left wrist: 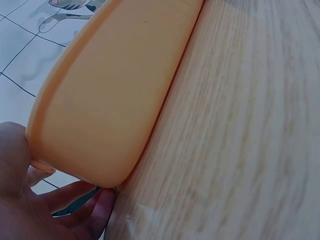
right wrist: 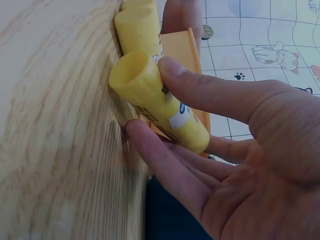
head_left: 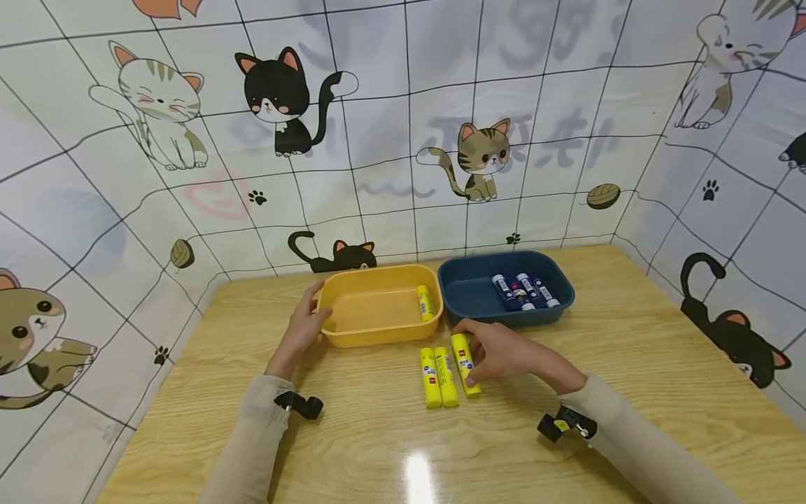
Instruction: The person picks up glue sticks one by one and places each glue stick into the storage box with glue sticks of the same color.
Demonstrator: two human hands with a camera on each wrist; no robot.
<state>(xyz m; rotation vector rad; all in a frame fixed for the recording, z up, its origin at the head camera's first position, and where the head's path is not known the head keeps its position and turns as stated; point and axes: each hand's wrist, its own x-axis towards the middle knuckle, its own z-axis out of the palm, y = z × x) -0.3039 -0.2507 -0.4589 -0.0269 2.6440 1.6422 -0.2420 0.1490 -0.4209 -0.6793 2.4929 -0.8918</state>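
At the left end of a yellow plastic bin (head_left: 368,308), my left hand (head_left: 306,325) holds the rim, thumb over the edge and fingers outside. My right hand (head_left: 506,352) pinches a yellow glue stick (head_left: 464,364) between thumb and fingers just in front of the bins. In the right wrist view this glue stick (right wrist: 172,110) is tilted, its hollow end towards the camera. Two more yellow glue sticks, one on the left (head_left: 431,378) and one beside it (head_left: 446,378), lie side by side on the table. Another yellow glue stick (head_left: 425,303) rests inside the yellow bin at its right end.
A dark blue bin (head_left: 466,294) stands against the yellow bin's right side, with several dark blue, white-capped tubes (head_left: 504,290) in its right half. Behind the wooden table (head_left: 371,434) rises a white cat-print sheet (head_left: 384,140), which also covers both sides.
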